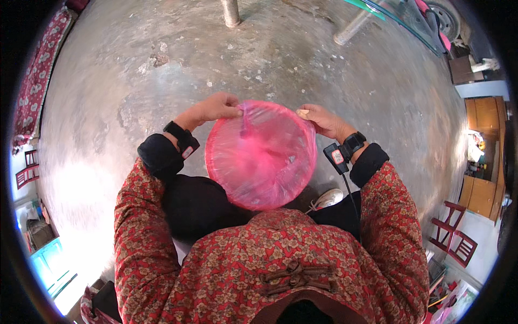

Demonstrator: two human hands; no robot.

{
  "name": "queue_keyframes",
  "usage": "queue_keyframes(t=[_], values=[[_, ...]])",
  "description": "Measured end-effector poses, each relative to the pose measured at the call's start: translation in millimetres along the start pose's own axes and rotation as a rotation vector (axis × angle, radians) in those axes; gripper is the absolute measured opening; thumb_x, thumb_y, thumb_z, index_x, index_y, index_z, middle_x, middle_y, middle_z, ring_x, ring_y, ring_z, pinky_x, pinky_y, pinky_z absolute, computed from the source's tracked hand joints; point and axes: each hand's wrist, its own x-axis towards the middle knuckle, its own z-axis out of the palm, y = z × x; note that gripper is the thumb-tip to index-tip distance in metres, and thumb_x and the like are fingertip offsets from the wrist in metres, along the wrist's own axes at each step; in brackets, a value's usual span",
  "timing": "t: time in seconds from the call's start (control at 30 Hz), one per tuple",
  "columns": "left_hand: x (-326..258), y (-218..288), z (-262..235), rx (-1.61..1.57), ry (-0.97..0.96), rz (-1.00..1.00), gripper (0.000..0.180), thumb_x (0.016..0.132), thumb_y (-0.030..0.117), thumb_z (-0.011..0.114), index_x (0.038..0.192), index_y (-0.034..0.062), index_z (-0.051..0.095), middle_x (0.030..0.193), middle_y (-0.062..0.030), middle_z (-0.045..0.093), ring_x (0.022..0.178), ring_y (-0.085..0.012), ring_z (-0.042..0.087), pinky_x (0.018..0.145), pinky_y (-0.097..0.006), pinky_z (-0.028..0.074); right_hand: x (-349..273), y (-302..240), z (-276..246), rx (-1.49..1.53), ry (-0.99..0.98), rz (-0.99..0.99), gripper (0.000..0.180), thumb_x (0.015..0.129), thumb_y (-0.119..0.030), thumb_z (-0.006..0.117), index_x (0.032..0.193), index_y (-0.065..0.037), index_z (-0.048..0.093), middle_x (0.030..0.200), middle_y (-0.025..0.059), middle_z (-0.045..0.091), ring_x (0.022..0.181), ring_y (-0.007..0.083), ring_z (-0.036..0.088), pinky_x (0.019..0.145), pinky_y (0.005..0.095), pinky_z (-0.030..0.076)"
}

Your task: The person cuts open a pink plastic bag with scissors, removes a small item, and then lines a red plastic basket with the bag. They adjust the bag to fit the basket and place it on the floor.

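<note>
In front of my lap a thin, see-through pink plastic bag (264, 167) is spread over a round, pinkish-red opening, and it looks like the lining of a bin. Wrinkles and shiny folds run across the film. My left hand (220, 106) pinches the bag at the far left of the rim, where a purplish strip of film runs inward. At the far right, my right hand (322, 120) has its thumb and fingers closed on the bag's edge. What stands beneath the film is mostly hidden.
A worn concrete floor (162, 86) lies around me. Metal table legs (231, 13) stand at the far side, by a glass tabletop (402, 24). Dark red chairs (456, 232) and a wooden cabinet (483, 197) are at the right. My shoe (328, 198) shows beside the bag.
</note>
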Motion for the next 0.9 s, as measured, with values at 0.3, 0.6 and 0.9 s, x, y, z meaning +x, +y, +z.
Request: queue_keyframes(t=[0.3,0.6,0.9], values=[[-30,-16,-30,-0.075,0.375,-0.157,0.025,0.082,0.025,0.059,0.087,0.0007,0.060,0.076,0.0011,0.055,0.070,-0.0084,0.049,0.062,-0.024,0.040,5,-8,-4,-0.374,0.166,-0.077,0.036,0.083,-0.029,0.059,0.107,-0.003,0.051,0.090,0.0020,0.056,0.075,0.0106,0.055,0.068,0.0259,0.046],[-35,-18,-29,-0.109,0.389,-0.248,0.027,0.081,0.025,0.059,0.092,0.0013,0.060,0.078,0.0008,0.056,0.070,-0.0092,0.051,0.062,-0.025,0.041,7,-20,13,-0.412,0.447,-0.442,0.030,0.083,-0.030,0.059,0.094,-0.002,0.057,0.081,0.0050,0.061,0.067,0.0180,0.057,0.062,0.0312,0.046],[-37,-14,-25,-0.122,0.358,-0.217,0.029,0.080,0.024,0.059,0.093,-0.0020,0.060,0.074,-0.0027,0.057,0.070,-0.0120,0.054,0.062,-0.028,0.045,25,10,-8,-0.832,0.641,-0.584,0.020,0.082,-0.019,0.055,0.086,0.001,0.057,0.076,0.0181,0.060,0.069,0.0308,0.059,0.062,0.0375,0.045]])
